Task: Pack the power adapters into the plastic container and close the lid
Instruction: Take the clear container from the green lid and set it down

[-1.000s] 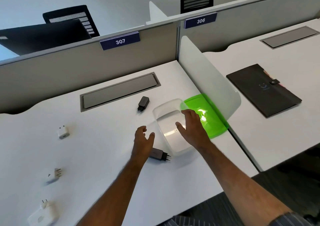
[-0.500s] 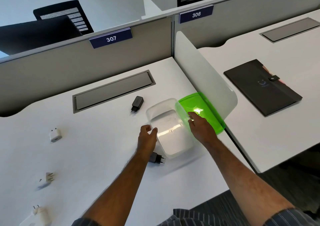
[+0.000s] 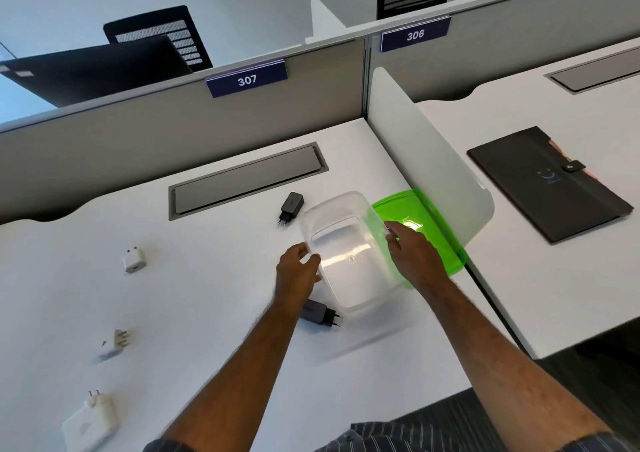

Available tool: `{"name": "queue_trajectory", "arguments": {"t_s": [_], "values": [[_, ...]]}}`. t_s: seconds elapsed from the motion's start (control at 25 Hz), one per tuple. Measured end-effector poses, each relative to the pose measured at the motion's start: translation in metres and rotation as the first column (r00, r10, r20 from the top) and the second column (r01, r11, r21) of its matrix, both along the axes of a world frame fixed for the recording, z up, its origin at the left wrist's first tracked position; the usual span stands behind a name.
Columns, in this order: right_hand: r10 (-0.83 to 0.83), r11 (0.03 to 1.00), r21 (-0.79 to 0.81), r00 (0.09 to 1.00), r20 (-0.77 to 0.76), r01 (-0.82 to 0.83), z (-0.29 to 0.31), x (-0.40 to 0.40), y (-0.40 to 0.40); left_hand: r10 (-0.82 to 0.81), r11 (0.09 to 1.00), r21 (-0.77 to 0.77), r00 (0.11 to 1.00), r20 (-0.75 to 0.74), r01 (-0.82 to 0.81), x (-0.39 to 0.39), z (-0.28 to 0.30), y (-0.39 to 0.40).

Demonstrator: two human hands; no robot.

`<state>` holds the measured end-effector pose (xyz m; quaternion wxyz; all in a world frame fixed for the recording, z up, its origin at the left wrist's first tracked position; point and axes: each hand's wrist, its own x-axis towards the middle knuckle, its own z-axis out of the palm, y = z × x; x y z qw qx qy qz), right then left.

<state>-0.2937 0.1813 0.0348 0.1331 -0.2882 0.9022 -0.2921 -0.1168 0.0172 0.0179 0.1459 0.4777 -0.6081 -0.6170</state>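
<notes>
Left hand (image 3: 297, 271): fingers (image 3: 311, 260) curled, tips pinched on the left rim of the clear rectangular plastic container (image 3: 349, 254). Right hand (image 3: 414, 257): fingers (image 3: 391, 230) hooked over the right rim, thumb side hidden, so full closure there cannot be told. Container sits open and empty between the 2 hands, long axis running near-left to far-right across the white desk (image 3: 180, 313).

Translucent green plastic lid (image 3: 433, 219) lies flat just beyond the right hand, partly under the container's right edge, against the white divider panel (image 3: 433, 160).

Nearest task item: dark grey 2-pin power adapter (image 3: 320, 314), just near of the left hand, pins pointing right toward the container's near corner. Left hand is clearly the closer one. Judgement: first pick falls to it.

Further out: black adapter (image 3: 291, 205) beyond the container's far-left corner; small white cube adapter (image 3: 134, 260), white pronged plug (image 3: 119, 342) and large white adapter (image 3: 90, 420) well apart on the left. All 5 unpacked.
</notes>
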Motion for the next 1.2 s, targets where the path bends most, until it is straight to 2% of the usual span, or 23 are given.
{"name": "queue_trajectory", "arguments": {"t_s": [0.32, 0.56, 0.84, 1.2], "values": [[0.059, 0.997, -0.059, 0.998, -0.007, -0.059, 0.021, 0.035, -0.021, 0.048, 0.994, -0.102, 0.999, -0.018, -0.05, 0.043, 0.026, -0.018], [0.13, 0.99, -0.064, 0.99, 0.048, -0.126, 0.02, 0.08, -0.046, 0.069, 0.981, -0.182, 0.998, -0.007, -0.069, 0.096, 0.038, -0.037], [0.213, 0.977, -0.003, 0.975, 0.067, -0.213, 0.018, 0.135, -0.079, 0.137, 0.968, -0.213, 0.991, 0.0, -0.134, 0.16, 0.041, -0.059], [0.276, 0.961, -0.033, 0.946, 0.168, -0.275, 0.017, 0.202, -0.115, 0.196, 0.961, -0.201, 0.98, 0.022, -0.188, 0.239, 0.035, -0.079]]}}
